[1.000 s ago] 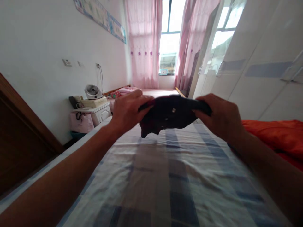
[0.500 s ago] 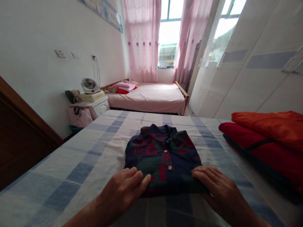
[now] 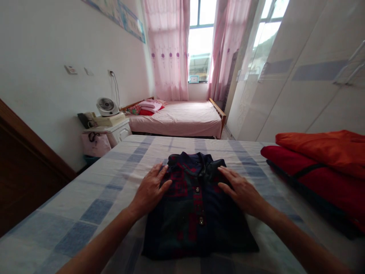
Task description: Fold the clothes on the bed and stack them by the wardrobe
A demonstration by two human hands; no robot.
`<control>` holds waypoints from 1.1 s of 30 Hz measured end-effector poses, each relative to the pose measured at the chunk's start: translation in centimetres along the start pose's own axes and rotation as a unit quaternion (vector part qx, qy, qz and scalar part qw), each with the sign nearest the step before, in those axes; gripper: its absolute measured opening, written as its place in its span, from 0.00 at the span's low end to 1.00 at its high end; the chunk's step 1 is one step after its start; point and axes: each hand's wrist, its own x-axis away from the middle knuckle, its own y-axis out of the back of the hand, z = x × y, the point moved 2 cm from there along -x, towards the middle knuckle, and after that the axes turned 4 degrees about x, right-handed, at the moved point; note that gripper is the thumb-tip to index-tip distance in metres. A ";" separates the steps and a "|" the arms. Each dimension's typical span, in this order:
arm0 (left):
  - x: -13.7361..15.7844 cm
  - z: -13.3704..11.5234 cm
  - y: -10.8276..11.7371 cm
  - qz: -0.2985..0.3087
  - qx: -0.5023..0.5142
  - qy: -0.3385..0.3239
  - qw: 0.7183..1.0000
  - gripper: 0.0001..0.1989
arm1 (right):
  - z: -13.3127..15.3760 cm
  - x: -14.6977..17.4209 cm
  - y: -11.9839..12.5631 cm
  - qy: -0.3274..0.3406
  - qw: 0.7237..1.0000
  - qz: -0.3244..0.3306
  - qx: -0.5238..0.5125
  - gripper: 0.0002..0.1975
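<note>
A dark shirt [image 3: 185, 217] with a red and green pattern lies folded on the bed, its collar toward the far side and two round buttons showing down the front. My left hand [image 3: 151, 188] rests by the shirt's left shoulder, fingers stretched and thumb on the cloth. On the opposite shoulder lies my right hand [image 3: 241, 190], with its fingers spread flat. Neither hand grips the cloth. The shirt's lower edge faces me.
The bed has a blue and white checked sheet [image 3: 119, 182]. Folded orange [image 3: 325, 146] and red clothes [image 3: 308, 169] are stacked at the right. Beyond stand a pink bed [image 3: 182, 116], a nightstand [image 3: 122, 129] with a fan [image 3: 107, 106], and a white wardrobe [image 3: 285, 99].
Both hands have moved from the shirt's near edge up to its shoulders, and their fingers have spread. The shirt's lower edge now reaches closer to me, with more of the front showing.
</note>
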 end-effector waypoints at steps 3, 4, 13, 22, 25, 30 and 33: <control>-1.0 0.7 -2.8 0.074 0.020 0.000 0.997 0.28 | -0.2 -1.3 -2.4 0.007 0.997 0.072 -0.028 0.28; -1.0 1.0 -3.3 0.076 0.037 0.003 0.996 0.27 | -0.5 -1.3 -2.9 0.003 0.997 0.065 -0.048 0.28; -0.5 3.4 -1.8 -0.121 0.265 0.154 0.944 0.23 | -3.5 -0.5 -2.0 -0.224 0.930 -0.070 -0.282 0.28; 1.4 3.1 2.1 0.025 0.479 0.379 0.791 0.30 | -3.3 -0.9 -0.6 -0.291 0.789 0.061 -0.537 0.34; 1.7 2.4 2.4 0.089 0.552 0.372 0.741 0.23 | -2.7 -2.1 -0.4 -0.265 0.774 0.127 -0.561 0.27; -0.7 0.5 1.1 0.136 0.599 0.364 0.700 0.19 | -1.7 -4.4 -1.4 -0.279 0.749 0.170 -0.577 0.17; -2.6 -0.2 -0.2 0.154 0.618 0.377 0.672 0.18 | -1.2 -5.0 -2.0 -0.306 0.739 0.174 -0.575 0.15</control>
